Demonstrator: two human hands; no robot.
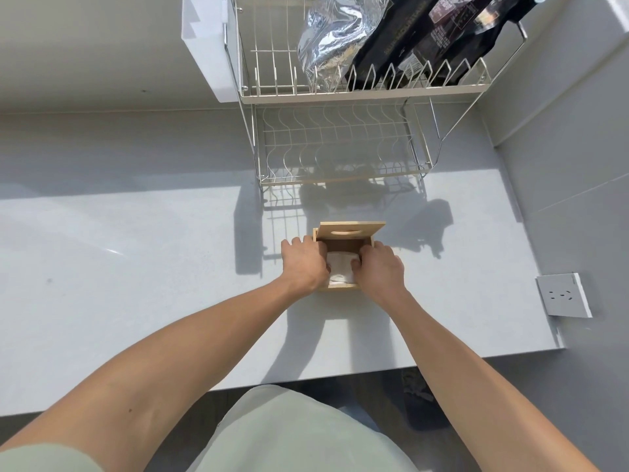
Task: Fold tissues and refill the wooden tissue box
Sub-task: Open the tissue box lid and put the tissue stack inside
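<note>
Wooden tissue box (340, 287) sits on the pale grey worktop (136, 267), near its middle and just in front of the wire dish rack (340, 144). Box is open at the top. Its lid (350, 229), a flat wooden panel with an oval slot, is tilted up at the far edge of the box, leaning away from the person.

Inside the box lies a white stack of tissues (341, 269), visible between the two hands. It fills most of the opening on the near side; dark wood of the inner wall shows beyond it.

Left hand (304, 264) is at the box's left side, fingers curled over the rim and down onto the tissues. Right hand (379, 267) mirrors it on the right side, fingers bent inward, tips on the tissue stack. Both hands are half closed, pressing on or gripping the tissues; fingertips are partly hidden inside the box, so the exact hold cannot be told. Both forearms are bare and reach forward from the bottom of the frame.

Rack has two tiers. Upper tier carries a crumpled silver foil bag (333, 39) and black packets (425, 39) standing beside it. Lower tier casts a wire shadow onto the worktop behind the box.

A grey wall socket (563, 296) is on the wall at the right, well apart from the box.
</note>
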